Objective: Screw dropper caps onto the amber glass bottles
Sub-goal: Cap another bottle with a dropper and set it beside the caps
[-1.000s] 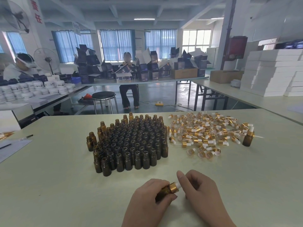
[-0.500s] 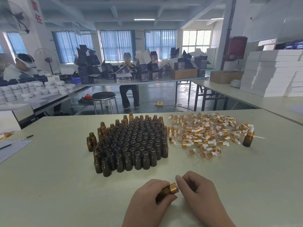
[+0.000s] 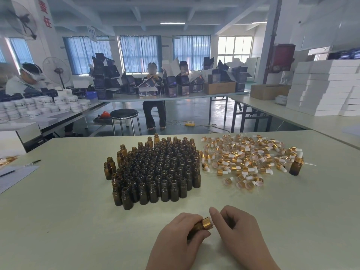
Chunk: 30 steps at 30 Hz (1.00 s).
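— Closer now than a second ago, the right hand point(image 3: 239, 232) has moved in on the cap point(image 3: 206, 223). Its white bulb showed between the hands then, and a finger now hides nearly all of it.
— And the grip?
— The right fingers curl in and pinch the cap's end. The left hand point(image 3: 181, 236) is wrapped round the bottle point(image 3: 195, 228), which lies tilted with its neck to the right and the gold collar on it. Both are at lower centre of the frame, on or just over the table point(image 3: 68, 211).
— Did the bottle shift?
— Hardly; same spot.
— The rest of the stock?
— Open bottles point(image 3: 157, 168) stand packed upright at mid-frame. Loose caps point(image 3: 247, 158) lie heaped just right of them. One capped bottle point(image 3: 296, 166) stands at the heap's right edge.
— Is the cap screwed home?
— Cannot tell; the hands cover the joint.
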Available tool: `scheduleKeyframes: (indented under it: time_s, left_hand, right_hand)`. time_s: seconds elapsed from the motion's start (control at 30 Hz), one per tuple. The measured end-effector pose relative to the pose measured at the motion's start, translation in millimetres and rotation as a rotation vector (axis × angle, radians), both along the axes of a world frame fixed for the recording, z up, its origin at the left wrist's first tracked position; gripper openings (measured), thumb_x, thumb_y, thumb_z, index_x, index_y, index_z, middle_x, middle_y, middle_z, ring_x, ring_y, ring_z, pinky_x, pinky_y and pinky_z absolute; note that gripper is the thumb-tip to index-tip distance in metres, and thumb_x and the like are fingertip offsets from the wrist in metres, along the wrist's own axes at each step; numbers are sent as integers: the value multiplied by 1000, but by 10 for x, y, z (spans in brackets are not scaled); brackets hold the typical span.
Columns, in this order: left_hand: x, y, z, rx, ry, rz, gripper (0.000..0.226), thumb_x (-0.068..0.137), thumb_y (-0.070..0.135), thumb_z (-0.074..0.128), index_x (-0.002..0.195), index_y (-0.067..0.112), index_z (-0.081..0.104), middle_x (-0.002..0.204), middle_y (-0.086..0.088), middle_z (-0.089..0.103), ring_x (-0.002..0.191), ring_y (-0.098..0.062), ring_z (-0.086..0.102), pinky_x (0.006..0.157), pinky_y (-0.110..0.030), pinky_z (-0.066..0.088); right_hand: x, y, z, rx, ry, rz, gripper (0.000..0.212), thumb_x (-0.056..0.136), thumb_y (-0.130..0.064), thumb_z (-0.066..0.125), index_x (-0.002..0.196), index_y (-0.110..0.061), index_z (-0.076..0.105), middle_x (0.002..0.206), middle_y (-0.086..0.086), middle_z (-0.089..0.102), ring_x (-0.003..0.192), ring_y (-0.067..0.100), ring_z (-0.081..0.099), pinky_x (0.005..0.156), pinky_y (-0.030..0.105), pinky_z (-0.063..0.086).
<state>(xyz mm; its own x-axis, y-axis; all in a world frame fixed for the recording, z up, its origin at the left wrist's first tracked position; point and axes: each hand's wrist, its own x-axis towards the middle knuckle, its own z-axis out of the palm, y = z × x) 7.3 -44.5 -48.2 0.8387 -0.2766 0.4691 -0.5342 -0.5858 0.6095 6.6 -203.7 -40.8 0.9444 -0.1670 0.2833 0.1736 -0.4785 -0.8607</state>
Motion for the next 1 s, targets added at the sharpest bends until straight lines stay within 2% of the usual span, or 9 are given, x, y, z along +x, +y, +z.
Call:
scheduleKeyframes:
  time_s: [0.13, 0.2, 0.27, 0.37, 0.43, 0.5, 0.73, 0.87, 1.0]
  left_hand:
    - [11, 3, -13, -9, -20, 12, 25, 87, 36, 66, 111, 29, 63, 99, 26, 52, 103, 7, 42, 81, -2, 33]
    - [14, 0, -19, -15, -25, 18, 25, 86, 35, 67, 110, 29, 64, 98, 27, 52, 104, 7, 42, 81, -2, 33]
    - [10, -5, -24, -20, -31, 20, 24, 84, 35, 69, 107, 29, 66, 97, 26, 53, 103, 6, 44, 81, -3, 34]
    - [7, -1, -27, -43, -50, 26, 24, 82, 35, 70, 104, 27, 68, 95, 26, 55, 101, 4, 47, 80, -6, 38]
    - [8, -1, -32, -48, -56, 26, 23, 82, 33, 71, 104, 27, 68, 96, 23, 58, 100, 3, 49, 81, -9, 40]
    - [9, -3, -37, -49, -60, 27, 23, 83, 32, 71, 105, 27, 67, 99, 21, 60, 99, 1, 50, 81, -11, 41]
    - [-14, -18, -42, -60, -115, 28, 28, 83, 42, 58, 106, 30, 66, 97, 23, 58, 91, 1, 53, 78, -11, 41]
    - [-5, -6, -52, -30, -109, 36, 25, 87, 40, 61, 111, 34, 63, 103, 23, 56, 102, 5, 44, 87, -9, 35]
    - [-4, -19, -29, -8, -113, 7, 29, 84, 43, 58, 112, 37, 63, 101, 30, 52, 104, 4, 45, 88, -8, 35]
  right_hand:
    - [-16, -7, 6, -1, -4, 55, 31, 85, -31, 68, 58, -22, 56, 48, -9, 46, 48, 3, 41, 51, 15, 35]
    - [-38, -9, 22, 35, -14, 82, 18, 84, -19, 69, 68, -24, 63, 53, -8, 54, 48, 2, 44, 51, 13, 36]
    - [-55, -19, 26, 70, -30, 102, 18, 83, -8, 66, 79, -26, 64, 62, -6, 60, 50, 2, 46, 52, 12, 38]
    - [-63, -5, 41, 53, -23, 113, 11, 84, -20, 67, 75, -24, 64, 59, -3, 58, 49, 2, 45, 52, 13, 37]
    - [-46, -3, 22, -13, 5, 105, 26, 84, -38, 65, 65, -21, 61, 51, -6, 49, 49, 3, 42, 53, 15, 36]
    - [-37, 0, 15, -46, 15, 88, 34, 85, -43, 62, 61, -19, 58, 48, -8, 45, 48, 4, 41, 53, 16, 35]
    - [-55, -21, 19, 8, -17, 173, 17, 89, -27, 64, 72, -24, 60, 52, -7, 48, 49, 3, 41, 51, 15, 33]
    - [-68, -56, 67, 140, 7, 237, 16, 87, -16, 66, 75, -27, 64, 62, 5, 56, 57, 12, 49, 57, 23, 40]
    - [-88, -163, 188, 55, -6, 291, 19, 86, -19, 67, 78, -36, 65, 68, 2, 62, 59, 12, 53, 59, 22, 43]
